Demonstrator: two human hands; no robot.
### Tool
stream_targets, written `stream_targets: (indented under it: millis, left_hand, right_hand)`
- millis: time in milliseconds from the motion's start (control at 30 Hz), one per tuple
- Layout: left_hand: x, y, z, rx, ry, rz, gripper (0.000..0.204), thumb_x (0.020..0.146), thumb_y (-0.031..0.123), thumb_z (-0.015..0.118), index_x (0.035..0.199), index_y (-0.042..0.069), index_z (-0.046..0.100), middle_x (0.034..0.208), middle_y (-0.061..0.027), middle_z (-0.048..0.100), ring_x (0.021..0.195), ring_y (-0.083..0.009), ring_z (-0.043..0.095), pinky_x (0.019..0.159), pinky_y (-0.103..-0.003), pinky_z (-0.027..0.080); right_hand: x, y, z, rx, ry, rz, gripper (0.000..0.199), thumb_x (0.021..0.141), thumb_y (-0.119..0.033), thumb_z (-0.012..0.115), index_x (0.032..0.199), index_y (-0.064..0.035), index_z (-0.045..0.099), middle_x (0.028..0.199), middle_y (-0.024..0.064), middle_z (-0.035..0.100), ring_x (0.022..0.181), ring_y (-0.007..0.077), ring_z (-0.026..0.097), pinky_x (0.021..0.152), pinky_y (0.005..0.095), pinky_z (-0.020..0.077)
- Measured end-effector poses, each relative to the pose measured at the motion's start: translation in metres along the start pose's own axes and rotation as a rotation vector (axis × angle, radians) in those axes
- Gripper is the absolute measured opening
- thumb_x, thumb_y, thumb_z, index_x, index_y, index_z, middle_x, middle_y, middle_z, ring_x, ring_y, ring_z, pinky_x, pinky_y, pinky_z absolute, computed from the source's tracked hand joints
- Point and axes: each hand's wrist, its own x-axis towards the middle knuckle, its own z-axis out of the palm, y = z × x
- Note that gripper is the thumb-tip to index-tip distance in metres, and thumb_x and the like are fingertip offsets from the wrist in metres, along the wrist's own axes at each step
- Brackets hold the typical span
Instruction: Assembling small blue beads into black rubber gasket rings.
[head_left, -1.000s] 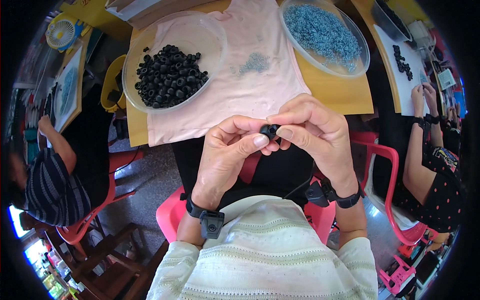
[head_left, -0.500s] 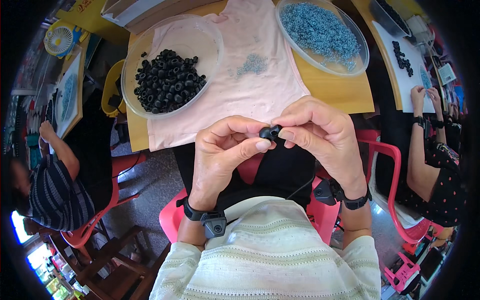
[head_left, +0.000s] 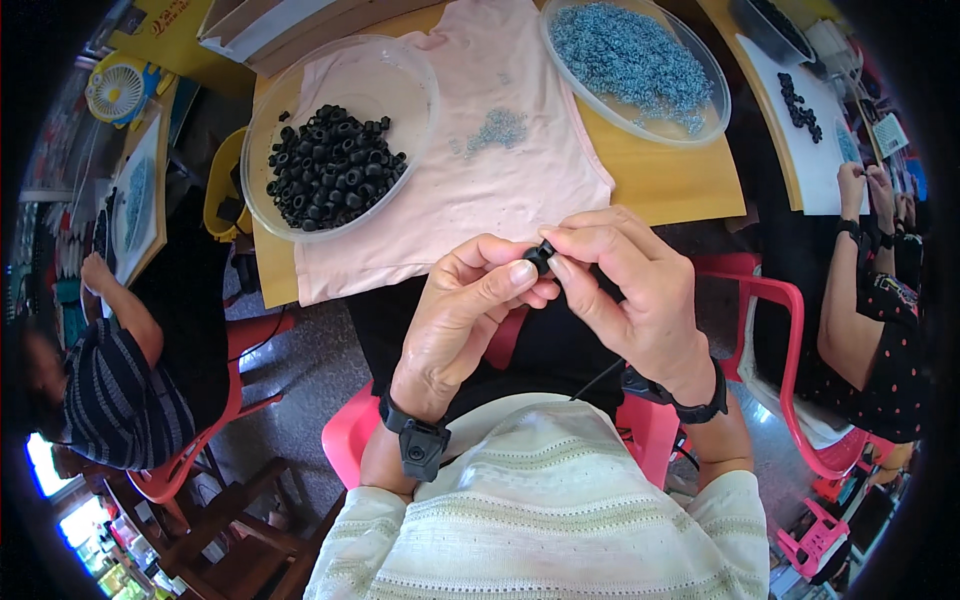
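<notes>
— What's pinched between those hands at the centre of the frame?

— A small black ring-shaped part (head_left: 541,256), dark and rubbery-looking. It sits just below the counter (head_left: 665,180) edge, over the lap. It's too small to tell which way its long axis runs.

— How are the hands set?

— The left hand (head_left: 465,315) has its fingers curled in narrow, thumb and forefinger tips closed on the part from the left. The right hand (head_left: 625,285) meets it from the right, fingertips pressed to the same piece, the other fingers folded. Both wrists carry black bands.

— And up on the counter?

— A pale pink cloth (head_left: 455,180), soft and creased, is spread over the yellowish wood. On it, upper left, a clear round plastic dish (head_left: 395,85) holds a heap of black rings (head_left: 335,165). At the upper right a second clear dish (head_left: 705,120) is full of fine blue-grey bits (head_left: 630,55), with a small scatter (head_left: 495,130) of them loose on the cloth.

— Anyone else about?

— A person in a striped top (head_left: 125,390) at the left edge, another in a dotted top (head_left: 885,360) at the right, both on red plastic chairs.
</notes>
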Motion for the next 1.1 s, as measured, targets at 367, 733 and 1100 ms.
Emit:
stream_targets:
  millis: [367,733,1100]
  left_hand:
    - [0.004,-0.010,0.011,-0.100,0.031,-0.124,0.011,0.092,0.008,0.064,0.101,0.005,0.067,0.106,-0.0122,0.068,0.100,-0.0221,0.066,0.095,-0.038,0.049]
    - [0.009,-0.016,0.006,0.049,0.089,-0.074,0.026,0.097,0.022,0.058,0.113,0.002,0.060,0.106,-0.0106,0.067,0.104,-0.0226,0.064,0.096,-0.037,0.048]
    - [0.007,-0.010,0.002,-0.071,-0.039,-0.068,0.019,0.098,0.024,0.058,0.096,0.005,0.060,0.108,-0.0139,0.066,0.106,-0.0264,0.065,0.094,-0.038,0.052]
  right_hand:
    - [-0.005,0.006,0.002,-0.153,0.019,-0.057,0.030,0.062,0.003,0.073,0.089,-0.0003,0.060,0.085,0.0092,0.060,0.076,0.0240,0.060,0.066,0.0321,0.0518]
    - [-0.014,0.026,0.016,0.069,0.088,0.057,0.029,0.067,0.002,0.075,0.093,-0.0004,0.062,0.087,0.0089,0.063,0.071,0.0188,0.062,0.059,0.0283,0.0532]
    - [0.001,0.018,0.012,0.122,0.049,0.010,0.026,0.071,0.001,0.076,0.094,-0.0002,0.065,0.087,0.0067,0.063,0.064,0.0106,0.059,0.057,0.0226,0.0520]
